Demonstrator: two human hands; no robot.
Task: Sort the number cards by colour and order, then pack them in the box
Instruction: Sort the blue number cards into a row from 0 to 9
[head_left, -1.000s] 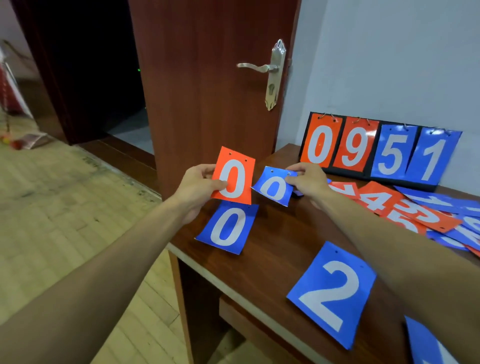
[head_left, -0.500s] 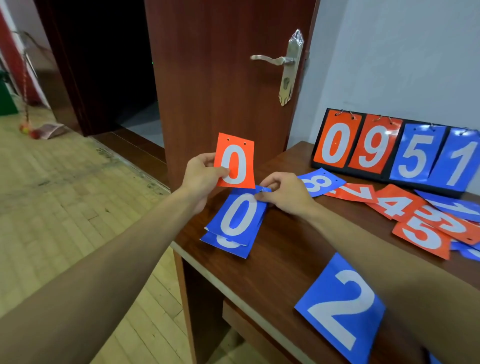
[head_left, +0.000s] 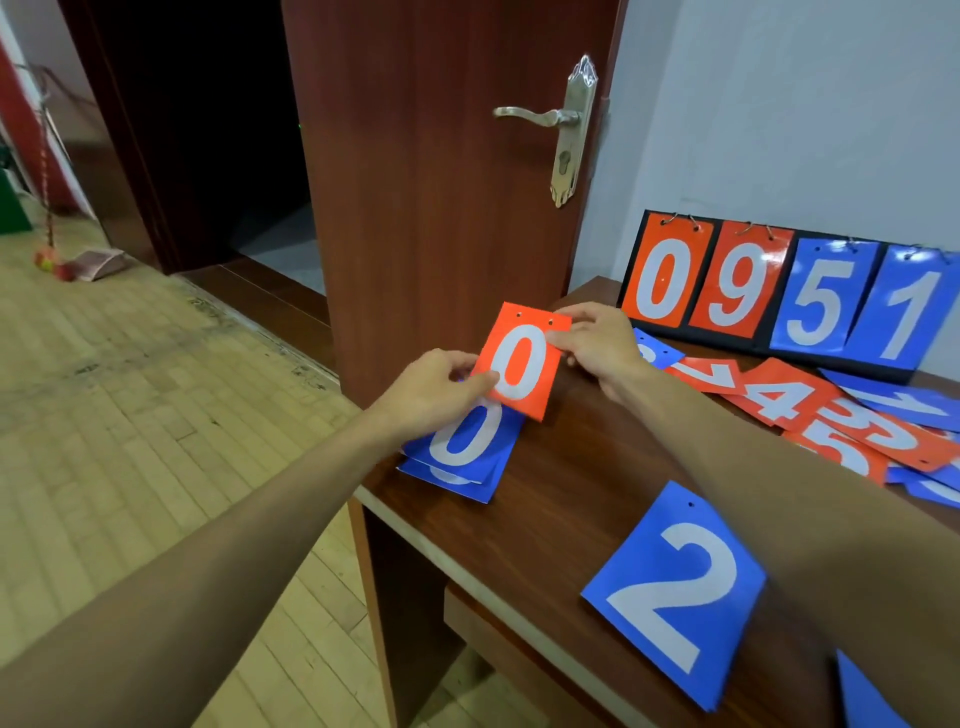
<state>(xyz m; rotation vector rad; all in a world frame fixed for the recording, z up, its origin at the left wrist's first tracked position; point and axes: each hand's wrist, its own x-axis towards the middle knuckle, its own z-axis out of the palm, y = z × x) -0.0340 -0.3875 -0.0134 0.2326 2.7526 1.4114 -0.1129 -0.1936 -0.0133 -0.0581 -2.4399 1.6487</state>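
Both hands are pinching the orange 0 card (head_left: 521, 361) above the table's (head_left: 561, 483) far left corner: left hand (head_left: 434, 392) gripping its left edge, right hand (head_left: 597, 345) its right. Blue 0 cards (head_left: 462, 449) are lying stacked just beneath; a blue 2 card (head_left: 675, 592) is lying nearer.

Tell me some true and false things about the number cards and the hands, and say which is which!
1. Both hands hold the orange 0 card. True: the left hand and the right hand each pinch it.
2. The blue 2 card lies on the blue 0 pile. False: it lies alone near the front edge of the desk, apart from that pile.
3. The standing scoreboard reads 0 9 5 1. True.
4. The loose orange cards sit in a neat stack. False: they lie spread out and overlapping.
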